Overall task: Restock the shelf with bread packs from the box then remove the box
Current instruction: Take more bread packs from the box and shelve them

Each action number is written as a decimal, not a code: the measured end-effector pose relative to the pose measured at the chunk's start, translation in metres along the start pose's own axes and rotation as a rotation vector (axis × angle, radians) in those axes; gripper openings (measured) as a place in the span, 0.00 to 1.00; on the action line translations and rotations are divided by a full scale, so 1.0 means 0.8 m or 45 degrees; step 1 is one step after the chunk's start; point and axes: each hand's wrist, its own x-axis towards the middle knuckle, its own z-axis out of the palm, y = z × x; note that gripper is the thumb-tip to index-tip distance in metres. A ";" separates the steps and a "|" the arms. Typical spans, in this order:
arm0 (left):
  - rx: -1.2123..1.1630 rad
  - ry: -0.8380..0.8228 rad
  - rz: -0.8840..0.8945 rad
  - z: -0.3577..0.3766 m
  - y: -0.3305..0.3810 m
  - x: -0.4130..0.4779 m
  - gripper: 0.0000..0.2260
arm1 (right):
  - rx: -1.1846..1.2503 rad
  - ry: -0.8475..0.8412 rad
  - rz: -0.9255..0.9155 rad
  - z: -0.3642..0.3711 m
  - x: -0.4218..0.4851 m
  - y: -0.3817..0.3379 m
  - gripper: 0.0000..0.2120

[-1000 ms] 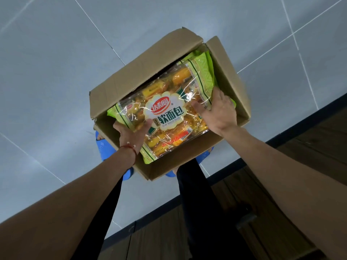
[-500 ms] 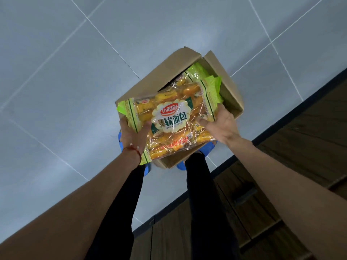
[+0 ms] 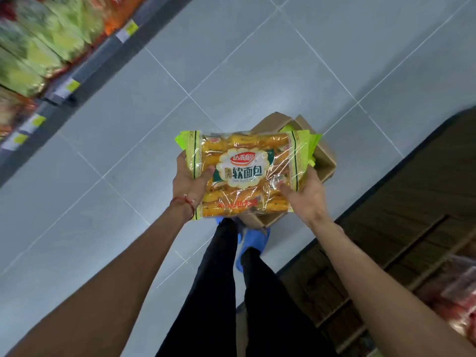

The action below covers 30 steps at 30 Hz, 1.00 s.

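A green and yellow bread pack (image 3: 244, 173) with a white label is held flat in the air above the open cardboard box (image 3: 325, 161). My left hand (image 3: 188, 181), a red string at its wrist, grips the pack's left end. Its right end rests in the grip of my right hand (image 3: 304, 194). The box stands on the grey tiled floor by my feet, mostly hidden by the pack; a bit of green wrapper (image 3: 287, 128) shows inside it.
A blurred shelf (image 3: 85, 70) with green and orange packs and yellow price tags runs along the upper left. A dark wooden shelf unit (image 3: 412, 215) fills the right side, with reddish packs (image 3: 461, 300) at the lower right. My legs and blue shoes (image 3: 251, 240) are below the box.
Both hands have lifted the bread pack up out of the box. The view has pulled back and swung, so the shelf at the upper left has come into sight.
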 end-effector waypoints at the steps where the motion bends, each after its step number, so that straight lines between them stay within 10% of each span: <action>1: -0.010 0.001 0.015 -0.015 0.008 -0.014 0.27 | -0.005 -0.006 -0.016 -0.001 -0.012 -0.013 0.39; 15: -0.167 0.235 0.395 -0.213 0.144 -0.172 0.32 | 0.061 0.019 -0.458 -0.038 -0.147 -0.238 0.53; 30: -0.048 0.357 0.808 -0.490 0.363 -0.124 0.55 | 0.122 0.216 -0.896 0.028 -0.173 -0.583 0.36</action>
